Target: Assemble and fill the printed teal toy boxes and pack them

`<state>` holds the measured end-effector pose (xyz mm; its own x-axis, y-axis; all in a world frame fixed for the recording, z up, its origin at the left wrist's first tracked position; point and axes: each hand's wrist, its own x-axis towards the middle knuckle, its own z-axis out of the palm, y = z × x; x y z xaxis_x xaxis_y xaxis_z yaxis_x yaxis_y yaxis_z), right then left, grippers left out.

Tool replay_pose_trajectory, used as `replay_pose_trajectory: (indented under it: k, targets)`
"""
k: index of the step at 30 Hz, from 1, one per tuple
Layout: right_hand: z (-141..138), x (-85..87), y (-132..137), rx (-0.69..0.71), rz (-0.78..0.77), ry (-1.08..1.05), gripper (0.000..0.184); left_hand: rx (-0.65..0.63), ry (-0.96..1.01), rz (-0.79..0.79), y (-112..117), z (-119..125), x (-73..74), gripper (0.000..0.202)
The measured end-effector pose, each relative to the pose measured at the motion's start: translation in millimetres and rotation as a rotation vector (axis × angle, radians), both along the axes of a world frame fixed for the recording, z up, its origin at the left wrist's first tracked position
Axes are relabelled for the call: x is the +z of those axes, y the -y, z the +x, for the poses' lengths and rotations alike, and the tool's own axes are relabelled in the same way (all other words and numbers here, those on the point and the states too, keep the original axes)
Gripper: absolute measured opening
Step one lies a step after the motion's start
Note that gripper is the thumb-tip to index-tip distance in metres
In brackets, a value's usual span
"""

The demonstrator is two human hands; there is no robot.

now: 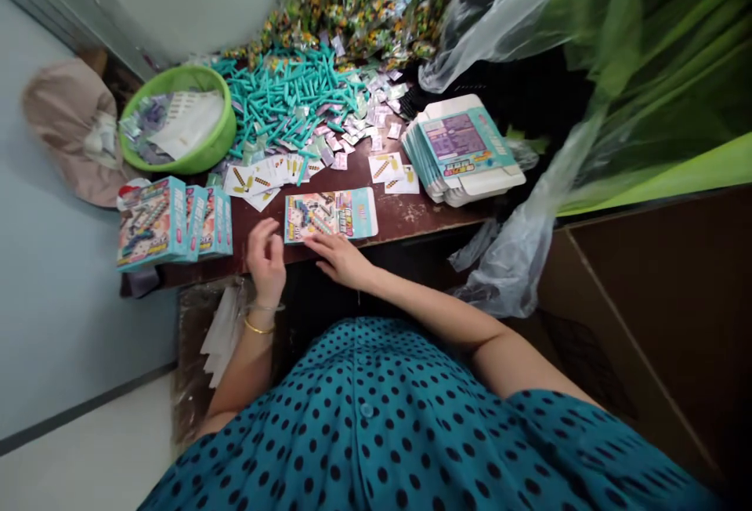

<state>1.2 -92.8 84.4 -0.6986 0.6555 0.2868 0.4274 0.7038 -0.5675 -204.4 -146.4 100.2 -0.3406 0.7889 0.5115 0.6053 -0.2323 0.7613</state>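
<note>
A printed carton (320, 213) in teal and pink lies on the table's front edge, its flap end pointing right. My right hand (341, 259) rests with stretched fingers on the carton's near side. Just left of the carton is my left hand (267, 256), fingers loosely bent and apart, nothing visible in it. Behind the carton are white cards (255, 184) printed with brick-built tools, and two more cards (393, 172) lie to the right. Filled cartons (153, 221) stand in a row at the left.
A stack of flat cartons (464, 146) is at the right. Teal plastic sticks (287, 92) and small sachets (367, 115) cover the table's back. A green basin (226, 131) holds bags and papers. Shiny packets (364, 1) pile up behind; clear plastic sheeting (511, 268) hangs at the right.
</note>
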Motion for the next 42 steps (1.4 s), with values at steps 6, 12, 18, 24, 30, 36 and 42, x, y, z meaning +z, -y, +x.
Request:
replay_pose_trajectory:
  k: [6,12,18,24,30,36,42]
  targets:
    - [24.1,-35.5,-44.0,-0.57,-0.247,-0.108,0.052,-0.266,-0.35,-0.301,-20.8,24.6,-42.4,0.057]
    - [-6.6,-1.7,-53.7,-0.426,-0.301,-0.069,0.035,-0.131,-0.327,-0.285,-58.7,57.2,-57.6,0.068]
    - [37.3,-11.0,-125.5,-0.579,-0.051,0.069,0.048,-0.106,-0.342,-0.251,-40.3,40.3,-51.1,0.042]
    - [46.9,-73.5,-58.8,-0.2,0.126,0.285,0.073,-0.051,-0.169,-0.123,-17.1,14.9,-45.1,0.035]
    - [79.6,-87.9,-17.6,-0.119,0.071,0.081,0.034,0.134,0.028,-0.077,-3.8,-3.8,1.8,0.047]
    - [101.9,-14.8,-44.4,-0.338,0.092,-0.319,0.015,0.109,0.203,-0.092,-0.4,-4.0,23.6,0.057]
    - [94.1,90.5,-22.1,-0.286,0.304,-0.482,0.003,0.079,0.248,-0.108,4.7,-2.8,22.1,0.057]
